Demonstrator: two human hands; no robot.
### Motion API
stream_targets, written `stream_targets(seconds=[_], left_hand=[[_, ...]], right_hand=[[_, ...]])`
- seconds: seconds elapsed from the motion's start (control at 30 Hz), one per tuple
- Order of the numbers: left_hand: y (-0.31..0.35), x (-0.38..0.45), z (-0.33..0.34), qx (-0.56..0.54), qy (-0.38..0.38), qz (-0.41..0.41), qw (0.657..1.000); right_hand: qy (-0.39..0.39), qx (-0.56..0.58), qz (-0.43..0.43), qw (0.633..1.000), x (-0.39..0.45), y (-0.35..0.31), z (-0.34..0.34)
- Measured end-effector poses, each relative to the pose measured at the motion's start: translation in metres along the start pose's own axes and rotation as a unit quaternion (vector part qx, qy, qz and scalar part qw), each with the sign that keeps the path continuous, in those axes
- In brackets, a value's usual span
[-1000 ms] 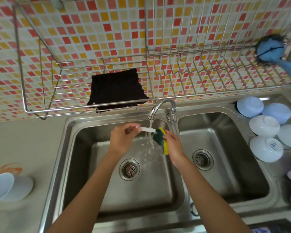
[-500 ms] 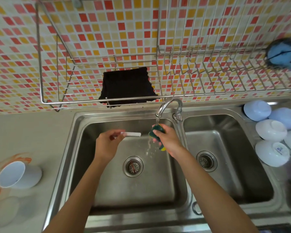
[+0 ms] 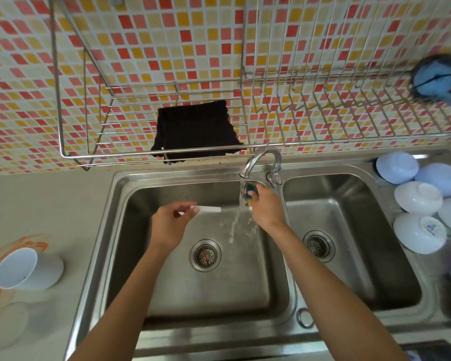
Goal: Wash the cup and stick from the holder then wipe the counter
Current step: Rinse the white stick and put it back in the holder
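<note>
Left hand [image 3: 170, 222] grip pinches short white plastic stick [image 3: 208, 209]; long axis level, free end toward running steel tap [image 3: 261, 162]; right hand [image 3: 264, 208] grip, under tap, clutches green-yellow sponge [image 3: 251, 192].

The white stick [image 3: 208, 209] lies level in my left-hand fingers [image 3: 193, 210] over the left basin, its free end just beside the running water. The white cup [image 3: 28, 269] lies tipped on the worktop [image 3: 50, 204], mouth toward me.
</note>
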State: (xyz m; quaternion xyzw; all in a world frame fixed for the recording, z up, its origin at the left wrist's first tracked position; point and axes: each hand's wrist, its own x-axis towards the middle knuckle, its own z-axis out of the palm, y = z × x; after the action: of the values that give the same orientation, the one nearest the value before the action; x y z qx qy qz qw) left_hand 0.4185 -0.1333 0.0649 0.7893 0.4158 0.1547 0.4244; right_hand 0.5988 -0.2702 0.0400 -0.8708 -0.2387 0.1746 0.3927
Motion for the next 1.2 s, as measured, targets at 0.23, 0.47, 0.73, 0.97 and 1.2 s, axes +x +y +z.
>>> stream_targets(seconds=[0.23, 0.47, 0.73, 0.97, 1.2], left_hand=[[0.000, -0.001, 0.002, 0.008, -0.015, 0.012, 1.000], [0.012, 0.001, 0.012, -0.004, -0.023, 0.028, 0.999], [0.013, 0.000, 0.014, -0.008, -0.035, 0.030, 0.999], [0.000, -0.002, 0.009, 0.007, -0.021, 0.027, 0.999], [-0.010, -0.022, 0.015, 0.041, 0.004, 0.028, 0.999]], right_hand=[[0.021, -0.003, 0.050, 0.999, 0.018, 0.017, -0.023], [0.005, -0.030, 0.050, 0.998, 0.023, 0.029, -0.023], [0.027, -0.015, 0.069, 0.997, 0.024, 0.033, -0.029], [0.041, 0.013, 0.094, 0.995, 0.015, 0.027, -0.031], [-0.060, -0.048, 0.080, 0.994, -0.039, 0.014, 0.014]])
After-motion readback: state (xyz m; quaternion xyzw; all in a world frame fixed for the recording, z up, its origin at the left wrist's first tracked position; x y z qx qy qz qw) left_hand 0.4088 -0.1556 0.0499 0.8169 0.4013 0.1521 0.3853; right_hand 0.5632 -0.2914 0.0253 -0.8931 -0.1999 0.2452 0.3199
